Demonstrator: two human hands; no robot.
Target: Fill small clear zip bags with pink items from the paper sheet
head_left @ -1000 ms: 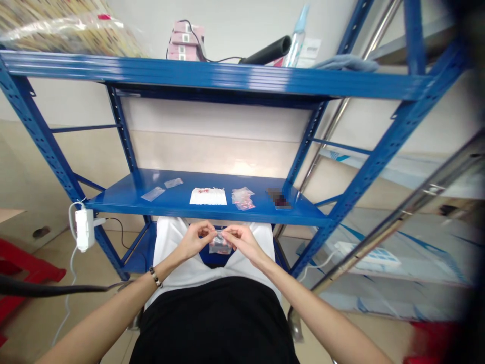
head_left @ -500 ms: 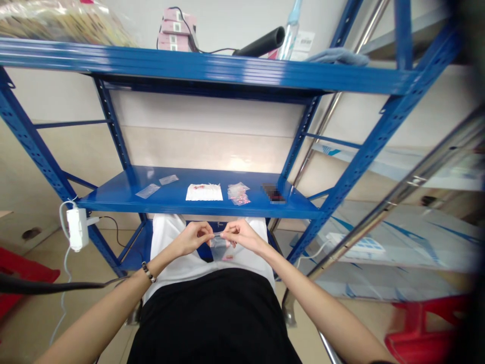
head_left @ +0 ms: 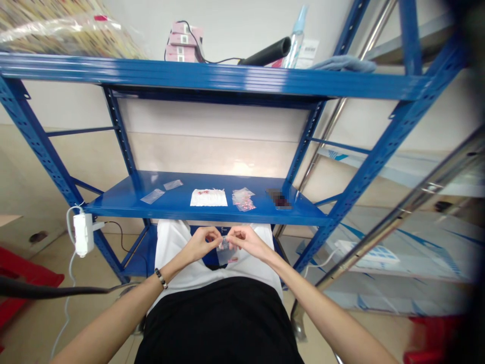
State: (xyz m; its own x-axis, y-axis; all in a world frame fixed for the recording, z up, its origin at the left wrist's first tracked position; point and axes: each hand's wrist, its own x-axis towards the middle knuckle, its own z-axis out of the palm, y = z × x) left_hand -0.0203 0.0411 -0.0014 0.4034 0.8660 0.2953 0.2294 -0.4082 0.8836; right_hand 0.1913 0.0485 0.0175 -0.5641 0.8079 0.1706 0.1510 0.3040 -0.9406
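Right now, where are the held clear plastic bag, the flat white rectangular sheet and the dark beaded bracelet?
Held clear plastic bag (head_left: 227,255), head view: lower half.
Flat white rectangular sheet (head_left: 209,199), head view: middle.
Dark beaded bracelet (head_left: 161,278), head view: beads.

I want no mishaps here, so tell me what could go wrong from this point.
The clear bag is pinched by the left hand and right hand, off the shelf; a slip might drop it. The red bits on the white sheet look uncovered, so a bump could scatter them. The pile of bags lies near the shelf's front edge and could be knocked off.
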